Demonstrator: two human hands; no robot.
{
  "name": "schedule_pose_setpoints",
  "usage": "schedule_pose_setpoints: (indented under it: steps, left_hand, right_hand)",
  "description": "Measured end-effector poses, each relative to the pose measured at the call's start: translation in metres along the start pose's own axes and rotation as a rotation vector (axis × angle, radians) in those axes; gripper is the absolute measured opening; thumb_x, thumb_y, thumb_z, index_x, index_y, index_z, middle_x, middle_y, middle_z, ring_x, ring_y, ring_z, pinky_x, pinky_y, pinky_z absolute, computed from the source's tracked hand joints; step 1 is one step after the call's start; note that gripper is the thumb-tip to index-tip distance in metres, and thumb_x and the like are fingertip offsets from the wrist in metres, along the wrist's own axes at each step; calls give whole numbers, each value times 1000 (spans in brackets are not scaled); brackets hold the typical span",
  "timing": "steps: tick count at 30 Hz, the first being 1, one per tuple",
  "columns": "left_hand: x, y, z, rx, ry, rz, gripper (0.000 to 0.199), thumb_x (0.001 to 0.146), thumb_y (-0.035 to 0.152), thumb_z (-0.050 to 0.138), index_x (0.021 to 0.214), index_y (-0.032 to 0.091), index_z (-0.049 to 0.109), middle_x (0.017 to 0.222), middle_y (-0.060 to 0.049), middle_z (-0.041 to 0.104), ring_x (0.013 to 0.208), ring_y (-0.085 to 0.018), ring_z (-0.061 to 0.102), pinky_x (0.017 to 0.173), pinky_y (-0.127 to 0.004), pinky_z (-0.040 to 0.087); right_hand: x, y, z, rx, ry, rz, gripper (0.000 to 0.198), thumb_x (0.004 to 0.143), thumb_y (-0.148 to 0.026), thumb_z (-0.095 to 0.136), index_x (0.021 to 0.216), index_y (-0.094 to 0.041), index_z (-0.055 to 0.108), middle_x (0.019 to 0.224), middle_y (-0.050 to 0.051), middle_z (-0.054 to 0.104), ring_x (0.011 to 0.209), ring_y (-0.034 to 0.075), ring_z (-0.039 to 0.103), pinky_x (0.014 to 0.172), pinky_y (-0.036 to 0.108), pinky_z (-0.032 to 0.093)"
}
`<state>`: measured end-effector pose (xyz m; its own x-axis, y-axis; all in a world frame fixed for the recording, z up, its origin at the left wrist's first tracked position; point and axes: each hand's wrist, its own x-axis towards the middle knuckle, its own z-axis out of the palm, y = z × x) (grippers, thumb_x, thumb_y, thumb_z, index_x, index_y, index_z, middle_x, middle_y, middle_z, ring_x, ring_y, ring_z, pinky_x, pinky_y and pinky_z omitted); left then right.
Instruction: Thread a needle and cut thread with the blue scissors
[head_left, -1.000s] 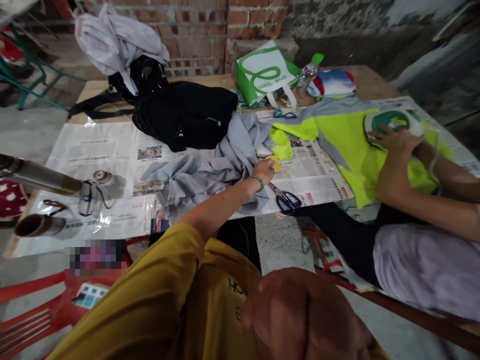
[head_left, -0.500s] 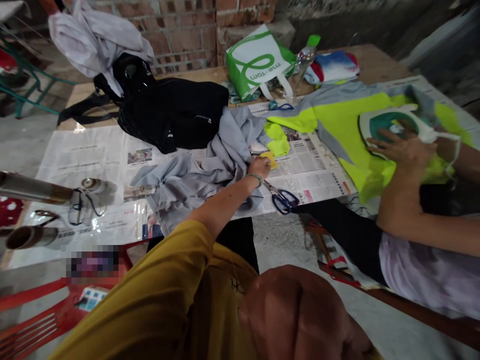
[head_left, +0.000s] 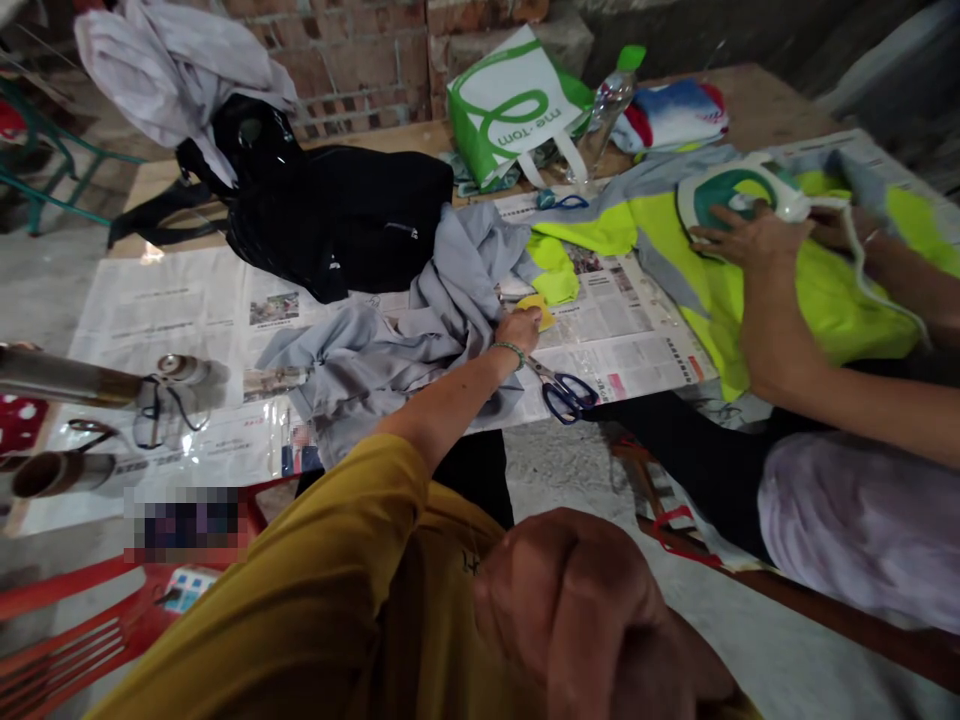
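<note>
On the newspaper-covered table, my left hand (head_left: 517,328), with a green bracelet at the wrist, is closed at the edge of a small flat yellow piece (head_left: 538,310). Crumpled grey cloth (head_left: 382,350) lies beside and partly under that forearm. Just to the right of the wrist are scissors (head_left: 566,393) with dark blue handles, near the table's front edge. Close to the camera, my right hand (head_left: 577,610) is curled into a fist in front of my mustard shirt. Whatever its fingers may hold is hidden.
At the right, a co-worker's hands hold an iron (head_left: 735,195) on a yellow-green and grey garment (head_left: 660,230). A black bag (head_left: 345,220), a green-and-white bag (head_left: 510,110) and a bottle (head_left: 607,105) stand behind. Glasses (head_left: 154,415) and a metal flask (head_left: 75,375) lie left.
The co-worker's iron has slid up and to the left over the garment. My left hand stays at the yellow piece. My right fist has shifted slightly in view.
</note>
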<state>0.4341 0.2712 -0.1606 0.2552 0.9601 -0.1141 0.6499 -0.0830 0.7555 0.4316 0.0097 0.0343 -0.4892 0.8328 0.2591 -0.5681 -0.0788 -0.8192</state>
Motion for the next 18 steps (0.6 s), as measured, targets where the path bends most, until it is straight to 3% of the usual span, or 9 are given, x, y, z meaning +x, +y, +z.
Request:
schedule_pose_setpoints:
  steps: [3, 9, 13, 18]
  left_hand:
    - [-1, 0, 3, -163, -15, -74, 21, 93, 19, 43, 101, 16, 63, 94, -8, 62, 88, -20, 63, 77, -29, 48]
    - [-6, 9, 5, -472, 8, -206, 21, 97, 24, 37, 110, 19, 53, 106, -7, 63, 56, -9, 61, 52, -20, 43]
    - [-15, 25, -5, -718, 47, -288, 19, 96, 18, 37, 111, 17, 49, 107, -4, 64, 53, -5, 60, 46, -16, 37]
    - [-66, 36, -47, -915, -64, -160, 9, 93, 20, 44, 96, 16, 51, 90, -1, 65, 50, -4, 58, 41, -14, 33]
  right_hand:
    - [2, -1, 1, 243, 63, -27, 45, 74, -41, 75, 46, -20, 47, 47, -5, 40, 37, 5, 41, 40, 18, 35]
    - [-3, 9, -10, 158, 43, 5, 33, 73, -44, 76, 56, -23, 57, 51, -4, 47, 42, 6, 47, 45, 18, 41]
    - [-11, 14, -21, 46, 91, 38, 23, 75, -38, 75, 65, -23, 61, 58, -4, 50, 45, 6, 48, 47, 20, 42]
    - [-18, 23, -41, -384, 505, 16, 8, 85, -28, 66, 79, -23, 66, 66, -2, 52, 55, 8, 46, 53, 23, 41]
